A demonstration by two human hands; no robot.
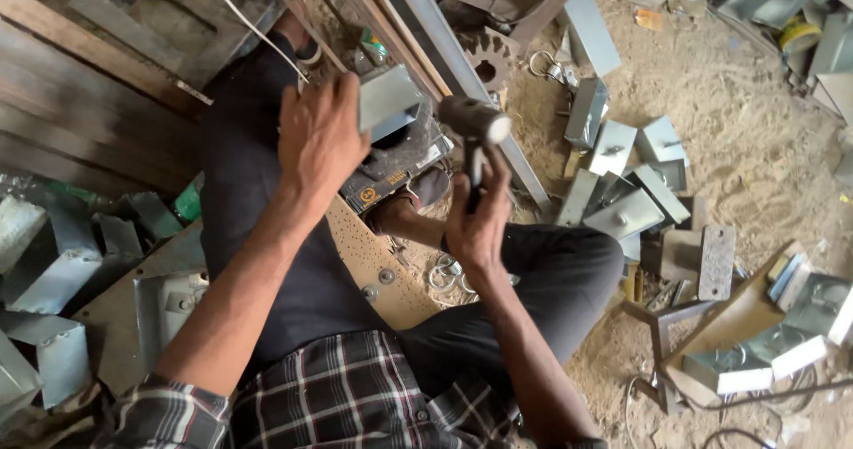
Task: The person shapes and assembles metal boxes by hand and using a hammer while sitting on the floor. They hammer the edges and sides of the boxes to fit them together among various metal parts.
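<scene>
My left hand (320, 134) grips a bent piece of grey sheet metal (389, 101) and holds it down on a dark block between my legs. In my right hand (478, 218) is a hammer, gripped by its dark handle. The round steel hammer head (474, 118) hovers just right of the sheet metal piece. I sit on sandy ground in dark trousers and a plaid shirt.
A pile of folded sheet-metal pieces (626, 178) lies to the right on the sand. More bent pieces (49, 262) lie at the left. A long steel bar (444, 49) runs diagonally behind the work. A toothed gear (489, 58) sits near it. Wooden planks (71, 103) fill the upper left.
</scene>
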